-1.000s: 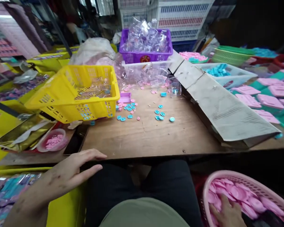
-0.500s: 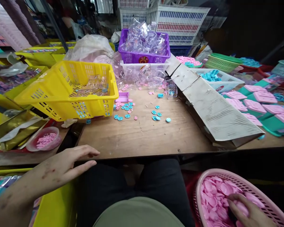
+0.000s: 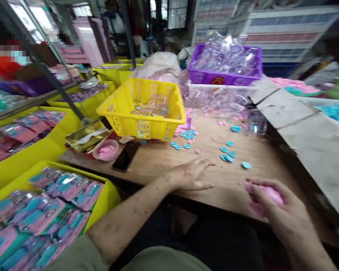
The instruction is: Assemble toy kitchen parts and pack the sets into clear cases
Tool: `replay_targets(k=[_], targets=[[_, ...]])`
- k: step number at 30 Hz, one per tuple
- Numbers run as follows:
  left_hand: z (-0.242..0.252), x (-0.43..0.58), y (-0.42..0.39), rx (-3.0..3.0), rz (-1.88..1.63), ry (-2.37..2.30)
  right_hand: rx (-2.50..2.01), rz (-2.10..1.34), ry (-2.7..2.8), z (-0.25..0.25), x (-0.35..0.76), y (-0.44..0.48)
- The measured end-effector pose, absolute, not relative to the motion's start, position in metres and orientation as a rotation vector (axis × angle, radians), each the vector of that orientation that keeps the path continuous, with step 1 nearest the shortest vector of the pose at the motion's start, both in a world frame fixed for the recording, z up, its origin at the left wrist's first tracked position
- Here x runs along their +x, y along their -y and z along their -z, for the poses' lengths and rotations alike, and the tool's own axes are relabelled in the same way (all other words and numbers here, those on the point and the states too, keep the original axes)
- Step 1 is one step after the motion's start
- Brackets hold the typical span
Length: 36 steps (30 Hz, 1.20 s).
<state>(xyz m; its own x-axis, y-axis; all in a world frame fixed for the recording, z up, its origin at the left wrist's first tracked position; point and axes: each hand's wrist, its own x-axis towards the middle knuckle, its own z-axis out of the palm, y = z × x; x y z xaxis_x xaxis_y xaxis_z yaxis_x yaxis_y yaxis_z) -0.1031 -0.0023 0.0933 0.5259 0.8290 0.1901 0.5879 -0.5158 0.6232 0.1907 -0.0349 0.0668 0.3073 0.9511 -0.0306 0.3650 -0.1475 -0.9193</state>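
Note:
My right hand (image 3: 285, 207) is closed around several pink plastic pieces (image 3: 271, 195), above the table's front edge at the right. Motion blurs their exact shape. Over the front of the wooden table (image 3: 214, 203) my left hand (image 3: 193, 176) reaches out, fingers apart, holding nothing. Beyond the hands lie loose blue round pieces (image 3: 228, 153) and small pink round pieces (image 3: 197, 151). A lone blue disc (image 3: 246, 165) is the one closest to my right hand.
A yellow basket (image 3: 152, 126) stands left of centre, with a phone (image 3: 126, 156) and a tub of pink bits (image 3: 106, 150) before it. Behind is a purple basket (image 3: 226, 77) of clear plastic pieces. A cardboard divider (image 3: 307, 139) runs along the right; packed yellow bins (image 3: 107, 195) sit left.
My right hand has come up out of the pink basket with pink pieces and is now at the table edge. My left hand has moved right over the table. The view has swung left.

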Motion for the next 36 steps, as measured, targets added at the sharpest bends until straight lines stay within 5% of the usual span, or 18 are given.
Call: replay_targets(k=[7,18,30,36], targets=[[-0.042,-0.114,-0.007,1.951,-1.009,-1.257,-1.162,-0.700,1.797,-0.012,0.073,-0.060],[-0.007,-0.146,-0.022,2.196,-0.907,-1.498,-1.065,-0.663,2.069,-0.009,0.089,-0.050],[-0.013,-0.157,-0.022,2.365,-0.711,-1.492,-1.083,-0.387,2.114,-0.013,0.119,-0.034],[-0.082,-0.202,0.023,2.324,-0.866,-1.451,-0.939,-0.477,2.145,-0.018,0.123,-0.030]])
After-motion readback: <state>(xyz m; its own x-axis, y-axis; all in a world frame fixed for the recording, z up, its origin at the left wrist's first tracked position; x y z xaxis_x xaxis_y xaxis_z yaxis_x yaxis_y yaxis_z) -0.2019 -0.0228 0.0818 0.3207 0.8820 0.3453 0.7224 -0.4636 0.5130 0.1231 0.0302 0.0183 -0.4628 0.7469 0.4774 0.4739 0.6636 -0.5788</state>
